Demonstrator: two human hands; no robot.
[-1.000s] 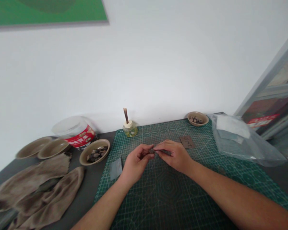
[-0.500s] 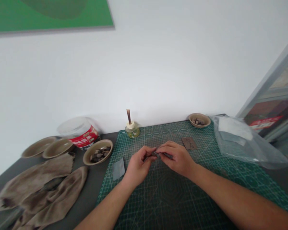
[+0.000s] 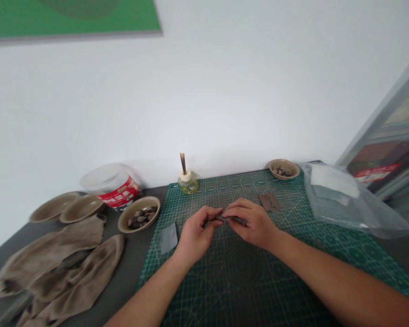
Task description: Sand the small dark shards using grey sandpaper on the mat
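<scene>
Above the middle of the green cutting mat, my two hands meet at the fingertips. My left hand is closed in a pinch on a small dark thing, mostly covered by the fingers. From the other side, my right hand pinches a thin dark piece, its edge showing under the fingers, against that small thing. A brown square of sandpaper with handwritten marks lies just beyond my right hand. Left of my left hand lies a grey square sheet.
A bowl of small dark stones stands left, another bowl back right. Two more bowls, a plastic tub and crumpled brown cloth lie left. A reed diffuser stands at the back, a plastic bag right.
The hands stay in the same place, fingertips together, with only slight finger shifts. The small thing between them shows a little more. The whole view has shifted slightly.
</scene>
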